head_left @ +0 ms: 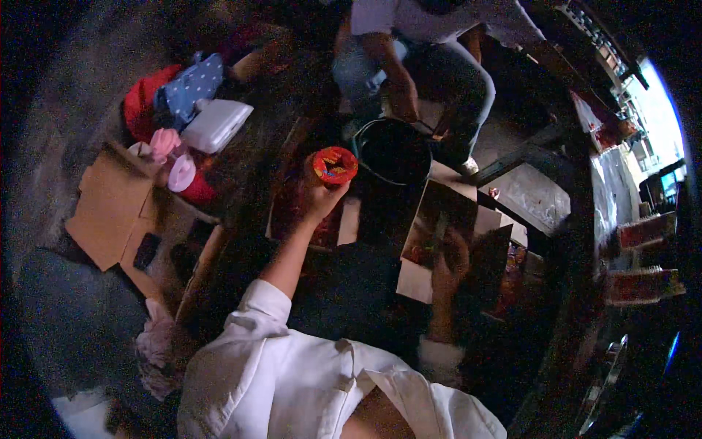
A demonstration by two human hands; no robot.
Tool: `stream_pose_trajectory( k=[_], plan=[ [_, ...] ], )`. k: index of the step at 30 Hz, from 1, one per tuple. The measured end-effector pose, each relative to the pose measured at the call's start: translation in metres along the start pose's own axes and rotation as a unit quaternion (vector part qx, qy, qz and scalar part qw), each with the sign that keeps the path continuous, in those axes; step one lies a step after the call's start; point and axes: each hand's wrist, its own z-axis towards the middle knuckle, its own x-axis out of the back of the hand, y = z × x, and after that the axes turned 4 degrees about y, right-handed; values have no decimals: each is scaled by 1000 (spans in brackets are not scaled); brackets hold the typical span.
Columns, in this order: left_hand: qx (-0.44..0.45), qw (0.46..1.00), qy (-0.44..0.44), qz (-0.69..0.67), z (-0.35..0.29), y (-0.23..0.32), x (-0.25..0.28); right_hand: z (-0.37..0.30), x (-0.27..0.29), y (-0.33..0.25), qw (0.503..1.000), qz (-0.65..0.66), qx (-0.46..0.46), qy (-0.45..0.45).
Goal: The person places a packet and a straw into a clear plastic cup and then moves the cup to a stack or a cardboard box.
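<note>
My left hand point(322, 197) is raised in front of me, wrapped around a round red container point(335, 166). Its top faces up and shows small yellow and multicoloured pieces inside. My right hand point(450, 260) is in deep shadow, over an open cardboard box point(415, 282). Blur and darkness hide its fingers and whatever may be in them. Just beyond the red container stands a dark bucket point(395, 181) with a thin pale rim. Another cardboard box point(349, 221) with dark red contents sits below my left hand.
Across from me a person in light trousers point(468, 73) reaches toward the bucket. At left lie a flattened cardboard piece point(110, 208), a white lidded box point(218, 124), a pink cup lid point(181, 173) and blue dotted cloth point(189, 84). Red-sided packs point(643, 287) line the right.
</note>
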Motion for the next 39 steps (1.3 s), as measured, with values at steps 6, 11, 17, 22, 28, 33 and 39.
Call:
stream_pose_trajectory(
  k=[6, 11, 17, 22, 28, 33, 39],
  plan=[
    [-43, 997, -66, 4, 36, -51, -86, -2, 8, 48, 991, -63, -14, 113],
    [-25, 982, -188, 14, 59, -84, -143, 4, 1, 31, 995, -24, -27, 92],
    [-27, 951, -283, 123, 34, -186, -252, -1, 24, 42, 976, -50, -170, 126],
    [22, 963, -250, 100, 138, -312, -195, -8, -17, 0, 992, -44, -52, 111],
    [2, 853, -356, 381, 75, -220, -286, 1, 3, 30, 983, -113, -100, 108],
    [-4, 769, -373, 519, 107, -151, -252, -2, -6, 16, 981, -115, -135, 78],
    [-17, 752, -400, 524, 75, -113, -264, -4, 9, 35, 982, -117, -109, 99]
  ],
)
